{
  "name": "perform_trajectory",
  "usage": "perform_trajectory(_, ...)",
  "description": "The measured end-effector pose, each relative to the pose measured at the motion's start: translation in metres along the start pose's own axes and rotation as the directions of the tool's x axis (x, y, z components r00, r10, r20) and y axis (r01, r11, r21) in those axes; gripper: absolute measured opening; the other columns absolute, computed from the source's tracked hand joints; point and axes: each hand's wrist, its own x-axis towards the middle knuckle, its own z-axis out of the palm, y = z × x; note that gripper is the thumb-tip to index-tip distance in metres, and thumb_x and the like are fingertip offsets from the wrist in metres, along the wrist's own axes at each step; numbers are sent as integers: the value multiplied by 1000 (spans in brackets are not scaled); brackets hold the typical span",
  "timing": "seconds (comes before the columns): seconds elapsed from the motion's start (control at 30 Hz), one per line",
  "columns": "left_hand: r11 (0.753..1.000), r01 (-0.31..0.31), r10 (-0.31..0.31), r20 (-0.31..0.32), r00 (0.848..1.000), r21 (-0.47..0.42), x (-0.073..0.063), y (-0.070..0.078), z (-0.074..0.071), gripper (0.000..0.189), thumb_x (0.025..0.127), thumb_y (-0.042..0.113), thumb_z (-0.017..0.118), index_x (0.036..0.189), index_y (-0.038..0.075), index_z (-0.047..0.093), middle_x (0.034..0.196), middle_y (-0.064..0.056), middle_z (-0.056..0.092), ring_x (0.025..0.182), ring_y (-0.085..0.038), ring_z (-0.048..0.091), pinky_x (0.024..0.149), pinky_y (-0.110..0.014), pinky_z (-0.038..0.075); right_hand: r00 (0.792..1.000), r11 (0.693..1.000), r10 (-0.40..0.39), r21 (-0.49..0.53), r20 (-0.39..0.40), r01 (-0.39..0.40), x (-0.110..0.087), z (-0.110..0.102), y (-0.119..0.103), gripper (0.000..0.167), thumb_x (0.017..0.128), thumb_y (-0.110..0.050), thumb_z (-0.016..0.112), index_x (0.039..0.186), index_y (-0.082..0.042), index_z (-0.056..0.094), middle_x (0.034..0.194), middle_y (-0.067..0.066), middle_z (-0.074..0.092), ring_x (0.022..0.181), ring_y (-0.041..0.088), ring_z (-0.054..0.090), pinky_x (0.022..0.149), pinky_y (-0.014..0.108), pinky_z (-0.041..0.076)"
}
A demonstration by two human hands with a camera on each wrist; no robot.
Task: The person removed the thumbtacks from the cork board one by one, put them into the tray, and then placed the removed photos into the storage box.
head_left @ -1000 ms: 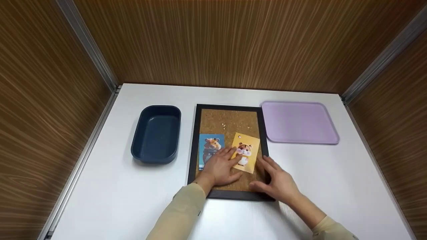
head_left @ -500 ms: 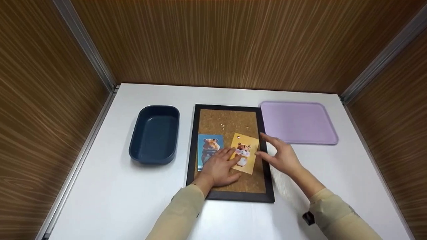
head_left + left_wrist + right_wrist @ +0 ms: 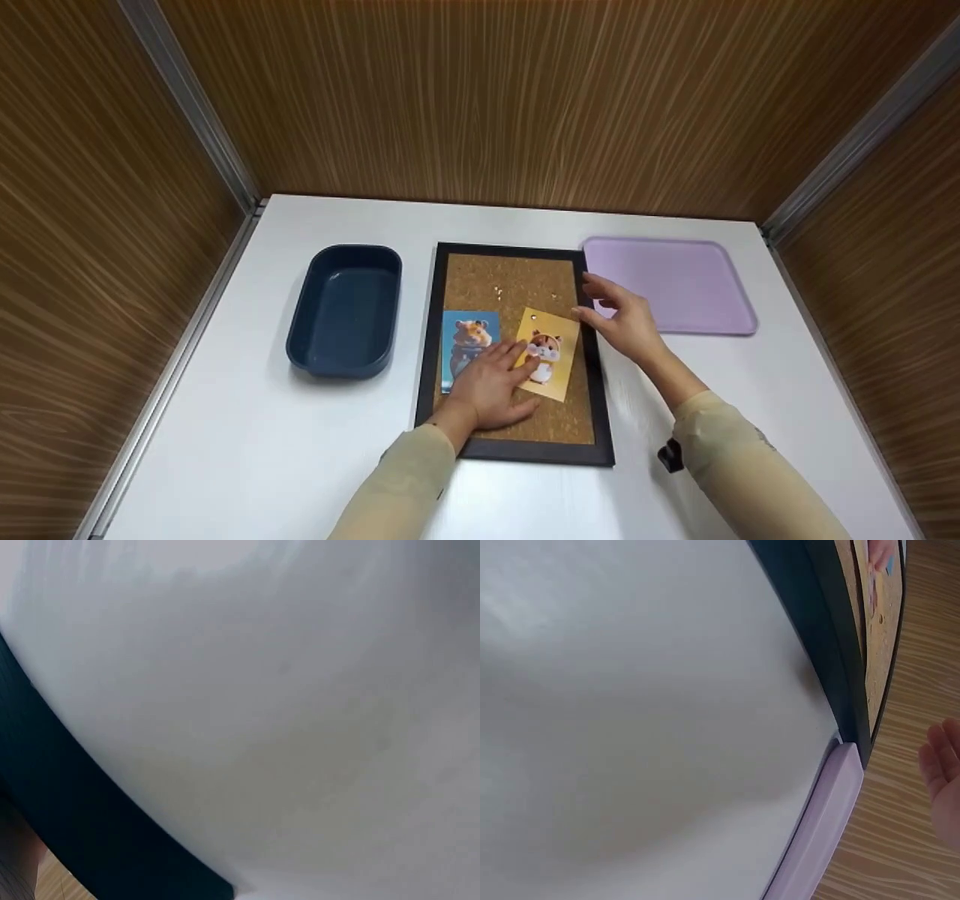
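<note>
A corkboard in a black frame lies flat on the white table. On it are a blue hamster card and, to the right, a tilted yellow hamster card with a small shiny pin near its top left corner. My left hand rests across the board with spread fingers, covering the lower part of the blue card and reaching onto the yellow card's left side. Over the frame's right edge, my right hand hovers with loosely bent fingers, apparently holding nothing. In the right wrist view that hand shows beyond the frame.
Small shiny bits sit on the upper cork, and another speck lies further right. A dark blue bin stands left of the board. A purple tray touches the board's upper right side. Wood-grain panels enclose the table.
My right hand has risen from the board's lower right corner along the right side to beside the yellow card's top right corner. My left hand and both cards have stayed in place.
</note>
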Motion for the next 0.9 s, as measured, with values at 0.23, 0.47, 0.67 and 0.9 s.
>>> perform_trajectory(0.23,1000,13,-13,7,1000,-19,-2,0,1,76,103,73,38,165,30,42,172,-6,33,158,-26,31,129,-40,23,998,986,46,160,38,-52,16,12,8,61,93,-16,85,147,0,60,130,26,69,119,40,68,104,59,53)
perform_trajectory(0.47,1000,1,-1,-7,1000,-31,-2,1,0,76,103,72,39,164,28,43,171,-8,35,157,-28,33,128,-41,24,994,955,84,279,74,-101,25,26,14,59,91,-12,86,144,0,63,129,27,69,118,41,68,103,50,55)
perform_trajectory(0.67,999,10,-10,-2,1000,-31,-3,1,-1,76,103,73,39,164,29,44,171,-7,34,157,-27,33,129,-41,24,984,915,123,369,126,-162,33,38,20,57,90,-9,86,140,7,63,131,28,68,119,46,67,88,26,59)
perform_trajectory(0.9,1000,7,-7,8,1000,-22,-1,1,-1,75,103,73,38,164,29,45,171,-7,34,157,-27,32,129,-40,24,975,901,141,387,170,-197,36,49,24,47,92,-6,84,134,7,67,131,29,68,121,44,67,89,23,57)
